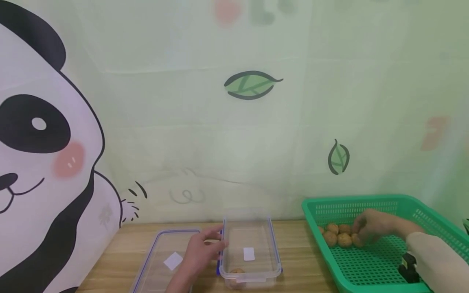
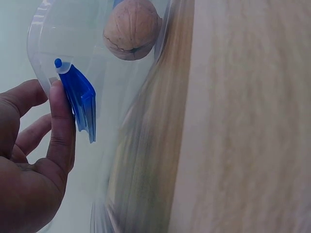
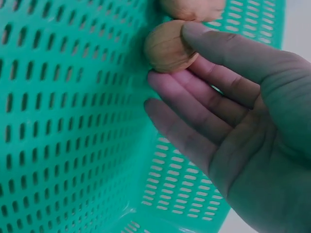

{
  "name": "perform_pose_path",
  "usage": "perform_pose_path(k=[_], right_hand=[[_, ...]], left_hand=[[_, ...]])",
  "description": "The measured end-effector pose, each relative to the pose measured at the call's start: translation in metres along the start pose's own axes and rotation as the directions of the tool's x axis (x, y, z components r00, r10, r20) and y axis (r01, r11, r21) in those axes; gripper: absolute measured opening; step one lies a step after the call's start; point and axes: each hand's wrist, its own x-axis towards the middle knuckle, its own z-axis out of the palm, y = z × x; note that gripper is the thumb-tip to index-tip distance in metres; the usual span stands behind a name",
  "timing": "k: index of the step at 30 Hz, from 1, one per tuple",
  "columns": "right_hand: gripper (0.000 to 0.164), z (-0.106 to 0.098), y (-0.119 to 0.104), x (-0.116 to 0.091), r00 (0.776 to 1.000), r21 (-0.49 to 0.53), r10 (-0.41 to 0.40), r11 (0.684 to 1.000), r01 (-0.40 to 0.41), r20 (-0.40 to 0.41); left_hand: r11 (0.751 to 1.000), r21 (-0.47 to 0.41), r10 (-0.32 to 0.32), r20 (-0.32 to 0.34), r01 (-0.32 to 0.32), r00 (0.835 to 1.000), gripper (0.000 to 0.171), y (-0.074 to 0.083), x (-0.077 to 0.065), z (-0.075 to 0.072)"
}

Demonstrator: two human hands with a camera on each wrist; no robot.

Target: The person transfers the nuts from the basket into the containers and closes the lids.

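Note:
My right hand reaches into a green plastic basket and pinches a walnut between thumb and fingers. Other walnuts are grouped along the basket's left side. At the centre of the table stands a clear plastic box with blue latches. A single walnut lies inside it, near its front end. My left hand holds the box's left rim, with fingertips right by a hanging blue latch.
Left of the box lies a clear, blue-edged lid with a white label, partly behind my left forearm. A pale green cloth printed with a panda and leaves hangs behind the wooden table.

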Motion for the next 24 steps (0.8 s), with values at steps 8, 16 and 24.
perform_pose_path(k=[8,16,24], right_hand=[[0.020,-0.007,-0.004,-0.004,0.993,-0.076,-0.092,0.993,0.086,-0.077],[0.029,-0.010,-0.039,-0.009,0.965,-0.144,-0.192,0.975,0.167,-0.179],[0.027,-0.005,-0.087,-0.015,0.914,-0.186,-0.291,0.951,0.246,-0.283]], left_hand=[[1.000,-0.020,-0.007,0.007,0.007,1.000,0.056,-0.001,0.001,0.001],[0.999,-0.032,-0.011,0.004,0.012,1.000,0.056,-0.002,0.001,0.001],[0.999,-0.044,-0.007,0.007,0.007,1.000,0.056,-0.002,0.000,0.000]])
